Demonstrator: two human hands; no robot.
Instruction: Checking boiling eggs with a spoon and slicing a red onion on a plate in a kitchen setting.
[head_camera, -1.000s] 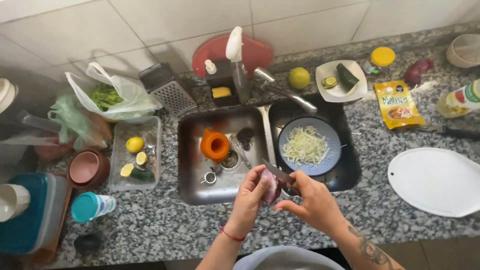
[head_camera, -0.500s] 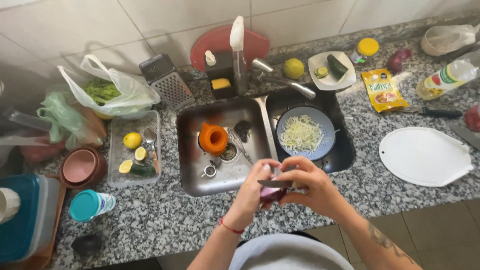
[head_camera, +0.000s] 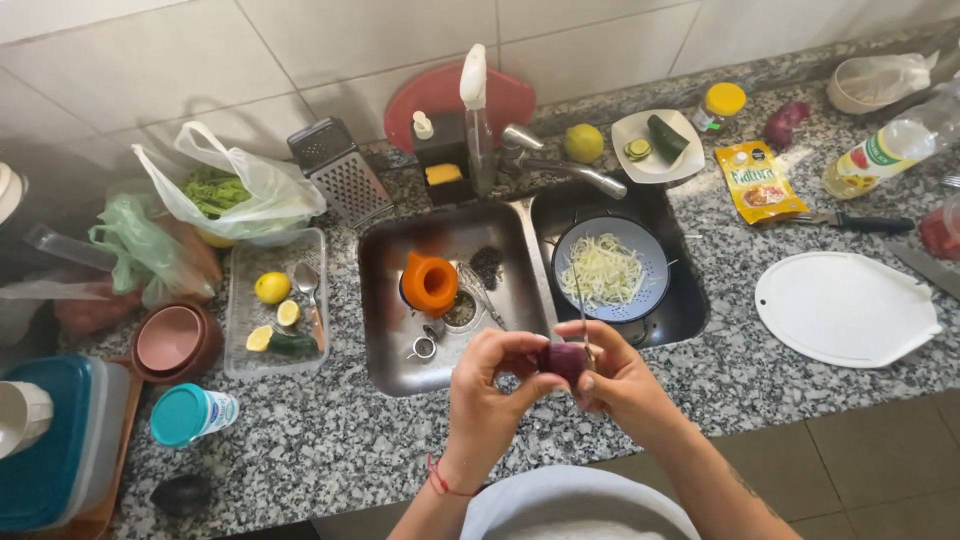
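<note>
Over the front edge of the granite counter (head_camera: 330, 440), both hands meet around a small dark purple vegetable (head_camera: 563, 358), perhaps a beet or red onion. My left hand (head_camera: 490, 385) pinches it from the left with the fingertips. My right hand (head_camera: 620, 375) grips a thin knife (head_camera: 582, 310) whose blade points up and away, resting against the purple vegetable. Just beyond the hands lies the steel double sink (head_camera: 400, 370).
A blue colander of shredded cabbage (head_camera: 610, 268) fills the right basin; an orange cup (head_camera: 430, 283) stands in the left. A white cutting board (head_camera: 845, 308) and black-handled knife (head_camera: 850, 222) lie right. A tray with lemons (head_camera: 275, 300), grater (head_camera: 340, 172) and bags sit left.
The view has shifted a little, so the sink and counter sit differently in frame. Both hands stay together on the purple vegetable, now held slightly higher with the knife blade upright.
</note>
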